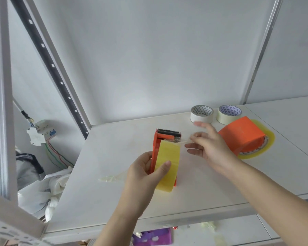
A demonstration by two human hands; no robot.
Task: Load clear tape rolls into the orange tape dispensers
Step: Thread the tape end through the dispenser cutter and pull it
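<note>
Orange plastic forms the body of the tape dispenser [156, 148] standing upright near the middle of the white shelf [114, 174]; this dispenser serves as the reference landmark. A yellowish clear tape roll [168, 166] sits in its frame, with a serrated cutter at the far end. The left hand [146, 173] grips the near part of the dispenser, thumb pressed on the roll face and fingers wrapped behind the orange side plate. The right hand [208, 146], just right of the cutter end, pinches a thin twisted strand of tape [181, 142] drawn from the roll between thumb and forefinger; the other fingers are spread and motion-blurred.

Right of the landmark, beyond the right hand, a second orange dispenser [242, 134] lies on its side with a tape roll already mounted. Behind the right hand, at the rear of the shelf, stand two spare rolls [201, 116] [228, 115] with patterned cores. Left of the landmark, a crumpled scrap of tape [110, 178] lies on the shelf.

The shelf meets a plain white wall [149, 59]. Far left, a perforated upright [48, 55], a breaker box [39, 132] with coloured wires, and bundled fabric are visible.

Count: two dispensers, four rolls, two hands.
</note>
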